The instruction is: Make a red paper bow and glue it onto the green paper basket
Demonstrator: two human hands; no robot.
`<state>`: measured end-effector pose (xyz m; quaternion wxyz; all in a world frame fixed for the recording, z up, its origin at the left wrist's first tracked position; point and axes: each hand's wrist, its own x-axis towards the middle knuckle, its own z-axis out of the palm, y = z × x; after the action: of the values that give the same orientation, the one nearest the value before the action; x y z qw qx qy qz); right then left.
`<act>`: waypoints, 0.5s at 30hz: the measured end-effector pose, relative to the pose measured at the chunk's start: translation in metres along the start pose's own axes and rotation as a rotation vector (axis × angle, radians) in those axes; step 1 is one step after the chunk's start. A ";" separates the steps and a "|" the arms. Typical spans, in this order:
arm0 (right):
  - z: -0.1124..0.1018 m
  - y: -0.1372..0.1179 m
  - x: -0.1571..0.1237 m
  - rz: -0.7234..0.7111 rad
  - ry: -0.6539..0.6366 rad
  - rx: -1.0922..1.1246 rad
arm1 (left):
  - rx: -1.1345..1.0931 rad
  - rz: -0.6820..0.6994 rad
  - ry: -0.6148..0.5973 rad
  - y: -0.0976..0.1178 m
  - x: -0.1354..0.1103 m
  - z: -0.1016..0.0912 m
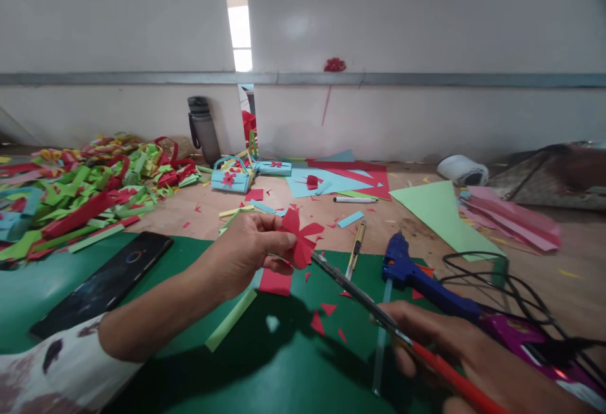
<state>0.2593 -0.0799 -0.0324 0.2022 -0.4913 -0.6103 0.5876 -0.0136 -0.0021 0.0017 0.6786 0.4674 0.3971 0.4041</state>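
Hands [241, 247] hold red flower [301, 251] and scissors [353, 289]; capped bottle [207, 136] behind.

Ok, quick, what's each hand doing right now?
Left hand: closed, pinching a red paper flower with spread petals between thumb and fingers.
Right hand: closed around long, metal-bladed scissors with orange-red handles, tip close to the flower.

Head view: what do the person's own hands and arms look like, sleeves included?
The left hand is ungloved, its wrist without watch or bracelet. A white sleeve with dark and dusty-pink blotches ends partway up that forearm. The right hand is ungloved too; a pale patch at the lower right edge may be its sleeve.
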 end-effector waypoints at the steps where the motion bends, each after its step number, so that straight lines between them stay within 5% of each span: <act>1: 0.002 -0.003 0.001 -0.027 0.035 0.001 | -0.010 0.016 0.013 0.000 0.000 0.000; 9: 0.024 -0.042 0.007 -0.255 0.338 0.003 | -0.175 0.021 0.040 -0.013 -0.010 0.019; 15: 0.039 -0.062 0.020 -0.329 0.381 0.138 | -0.215 -0.016 0.019 -0.032 -0.028 0.037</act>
<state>0.1960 -0.0728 0.0085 0.4395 -0.4720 -0.5914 0.4841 0.0159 -0.0466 -0.0151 0.7242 0.3849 0.3617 0.4433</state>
